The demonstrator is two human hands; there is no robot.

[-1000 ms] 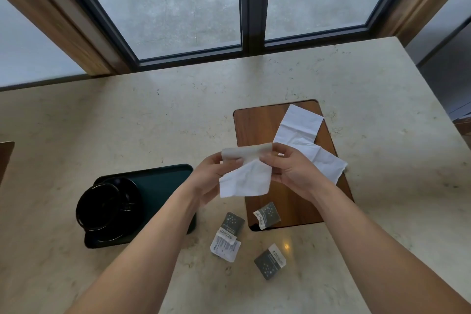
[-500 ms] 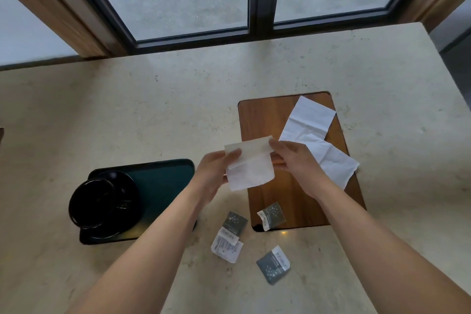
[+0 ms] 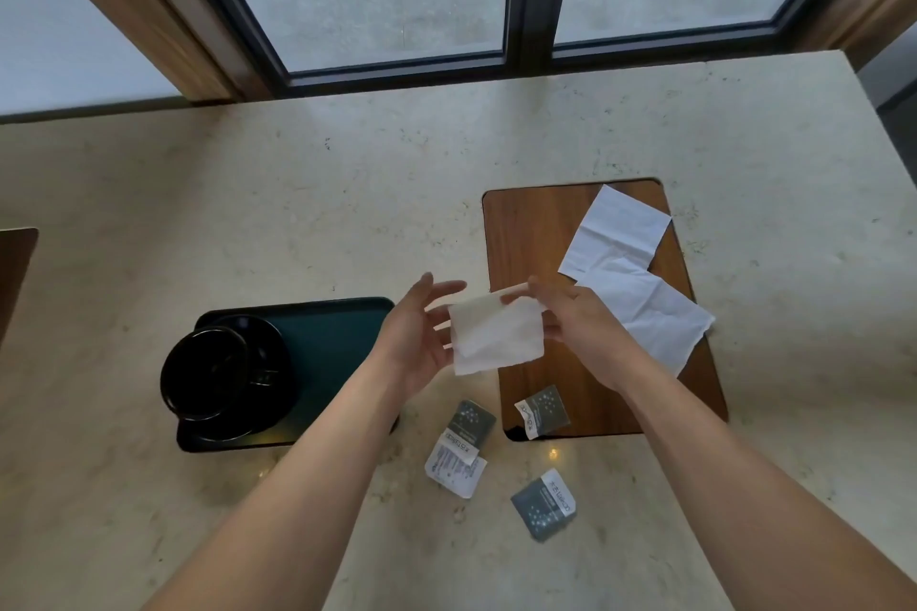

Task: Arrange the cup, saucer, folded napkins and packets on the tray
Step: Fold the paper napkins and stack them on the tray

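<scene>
Napkin folding is underway: my right hand (image 3: 578, 327) pinches the white folded paper napkin (image 3: 496, 337) above the table, left hand (image 3: 417, 337) open beside it, while the black cup (image 3: 206, 375) and saucer (image 3: 270, 362) already sit on the dark green tray (image 3: 337, 337); two napkins (image 3: 640, 283) and the grey packets (image 3: 543, 504) remain.

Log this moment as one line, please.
right hand: pinches folded napkin | left hand: open beside it | cup, saucer: on tray | packets: off tray

Both forearms (image 3: 307, 486) are bare, with no sleeves or jewellery showing.
</scene>
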